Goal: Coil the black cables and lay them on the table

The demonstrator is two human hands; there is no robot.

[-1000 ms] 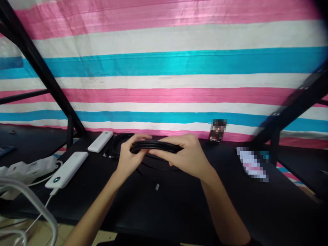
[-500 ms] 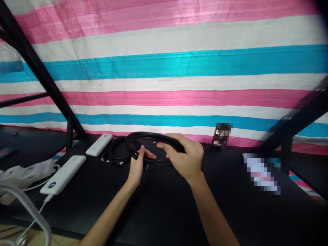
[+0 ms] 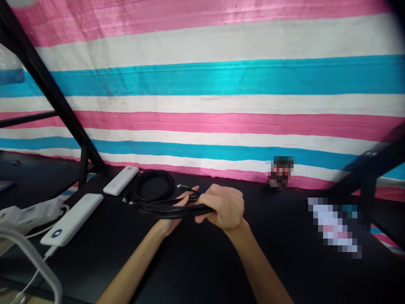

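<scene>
My right hand (image 3: pixel 223 207) is closed in a fist round one side of a coiled black cable (image 3: pixel 167 209), held low and nearly flat over the black table (image 3: pixel 196 261). Beneath that coil lies my left hand (image 3: pixel 177 213), fingers stretched out along its underside and touching it. A loose cable end with a plug (image 3: pixel 185 187) sticks out just behind my left fingers.
A second coiled black cable (image 3: pixel 154 185) lies on the table behind. Two white power banks (image 3: pixel 121 180) (image 3: pixel 72 218) lie at the left, the nearer one with a white lead. A white power strip (image 3: pixel 28 213) sits far left. Black frame bars slant at both sides. A striped sheet hangs behind.
The coil has dropped from an upright ring to a flat, low bundle near the table. My right hand closed into a fist on it; my left hand slid underneath.
</scene>
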